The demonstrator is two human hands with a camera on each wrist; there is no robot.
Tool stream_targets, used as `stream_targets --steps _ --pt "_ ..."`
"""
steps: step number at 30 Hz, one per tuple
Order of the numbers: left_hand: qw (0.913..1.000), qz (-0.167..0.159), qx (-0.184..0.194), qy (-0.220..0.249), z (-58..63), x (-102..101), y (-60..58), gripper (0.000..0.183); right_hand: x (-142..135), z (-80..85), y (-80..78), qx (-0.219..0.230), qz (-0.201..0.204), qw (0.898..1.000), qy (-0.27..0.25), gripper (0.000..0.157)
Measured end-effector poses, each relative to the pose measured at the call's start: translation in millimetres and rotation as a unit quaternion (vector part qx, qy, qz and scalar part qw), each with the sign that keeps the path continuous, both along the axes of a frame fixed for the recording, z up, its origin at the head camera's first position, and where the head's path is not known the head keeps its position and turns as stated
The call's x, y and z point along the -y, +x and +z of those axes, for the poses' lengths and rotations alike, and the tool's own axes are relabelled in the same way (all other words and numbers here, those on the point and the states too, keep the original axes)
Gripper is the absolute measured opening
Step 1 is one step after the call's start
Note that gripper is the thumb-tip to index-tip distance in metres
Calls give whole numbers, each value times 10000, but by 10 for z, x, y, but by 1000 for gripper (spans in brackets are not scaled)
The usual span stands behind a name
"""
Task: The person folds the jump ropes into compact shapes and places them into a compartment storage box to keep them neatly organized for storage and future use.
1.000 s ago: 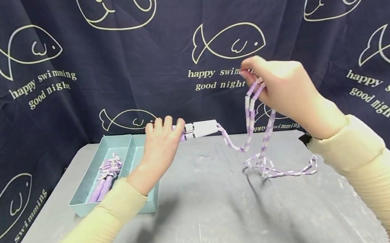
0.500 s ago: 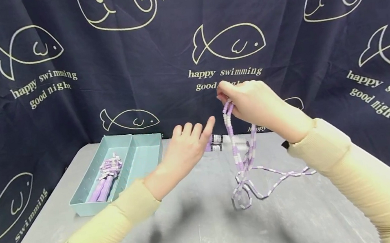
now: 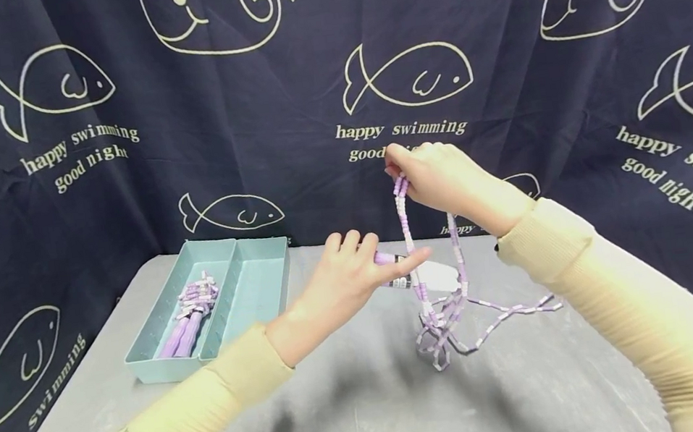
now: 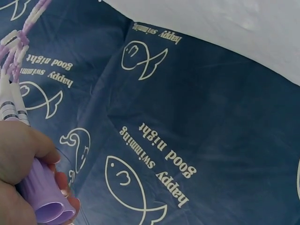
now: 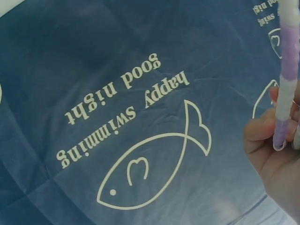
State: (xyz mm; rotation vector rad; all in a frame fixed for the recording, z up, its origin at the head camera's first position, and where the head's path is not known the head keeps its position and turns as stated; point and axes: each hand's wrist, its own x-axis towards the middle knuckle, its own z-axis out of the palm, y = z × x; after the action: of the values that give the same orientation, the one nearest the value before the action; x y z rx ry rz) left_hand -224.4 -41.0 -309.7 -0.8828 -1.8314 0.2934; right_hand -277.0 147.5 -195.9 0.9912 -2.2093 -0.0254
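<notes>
Left hand (image 3: 344, 277) grips two handles (image 4: 41, 187); right hand (image 3: 440, 174), at its 2 o'clock, pinches beaded rope (image 5: 289, 54). Tray (image 3: 259, 278) at left hand's 9 o'clock, head view.

Toward the table's (image 3: 374, 424) near edge, passage is free between left sleeve (image 3: 202, 419) and right sleeve (image 3: 630, 324); the tray (image 3: 256, 275) bars the far left corner, the dangling beaded rope (image 3: 459, 259) the middle.

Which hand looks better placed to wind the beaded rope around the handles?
Probably the right hand: it holds the beaded rope up in a pinch, above the left hand, which is busy gripping the purple handles.
</notes>
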Motion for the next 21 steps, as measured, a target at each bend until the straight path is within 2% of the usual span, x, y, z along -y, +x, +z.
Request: stream_targets --steps 4,7,10,12,17,21 --pt "9996 -233 -29 125 -27 -27 0 62 -18 -8 -35 225 -113 9997 50 10" --pt "9989 -361 -39 281 -41 -35 -6 41 -54 -21 -58 155 -111 9998 76 9" --pt "9983 -414 -20 421 -47 -29 -14 28 -112 -45 -90 -50 38 9999 79 9" --pt "9980 -415 18 479 -50 -16 -14 24 -157 -67 -111 -207 159 9996 95 9" --pt "9965 -473 176 665 -36 30 -13 13 -296 -163 -152 -272 408 9987 108 10" --pt "9958 -467 241 755 19 81 -6 13 -422 -272 -178 -304 676 9972 17 10"
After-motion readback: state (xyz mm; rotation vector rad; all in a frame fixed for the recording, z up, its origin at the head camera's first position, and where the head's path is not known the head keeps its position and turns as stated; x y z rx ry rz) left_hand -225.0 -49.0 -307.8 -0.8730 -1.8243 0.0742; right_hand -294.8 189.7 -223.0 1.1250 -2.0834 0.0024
